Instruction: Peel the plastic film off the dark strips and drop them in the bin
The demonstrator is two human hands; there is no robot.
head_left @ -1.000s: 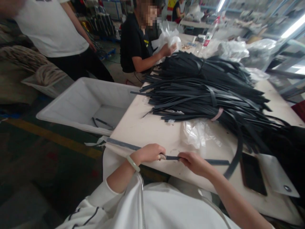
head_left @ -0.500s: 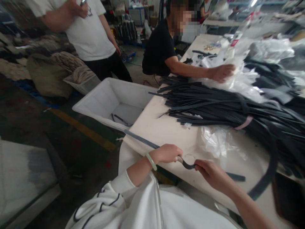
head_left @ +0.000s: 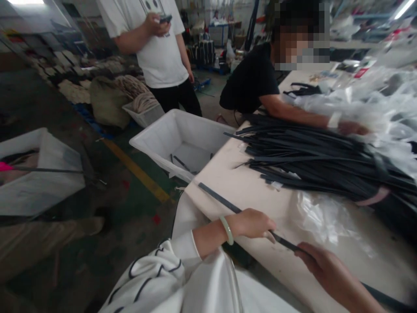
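Note:
A long dark strap [head_left: 219, 198] runs along the near edge of the pale table [head_left: 224, 174], its far end lying near the table's corner. My left hand [head_left: 256, 222], with a light green bangle at the wrist, is closed round the strap. Farther right, my right hand [head_left: 314, 258] pinches the same strap, and the short length between the hands is straight. Beyond my right forearm a dark strip [head_left: 387, 298] shows, which looks like the strap's other part. Past my hands lies a big bundle of dark straps [head_left: 312, 152], bound with a pinkish band [head_left: 374, 196].
Clear plastic wrap [head_left: 322, 217] lies between my hands and the bundle. A white bin [head_left: 153, 141] with a few dark strips stands beyond the table's left corner. Across the table a co-worker [head_left: 250, 82] reaches into plastic bags; another person [head_left: 159, 56] stands holding a phone. Another bin [head_left: 61, 174] is left.
The strap between my hands was bent in a curve and is now straight. The view has swung left, and the co-worker's arm has reached farther over the plastic.

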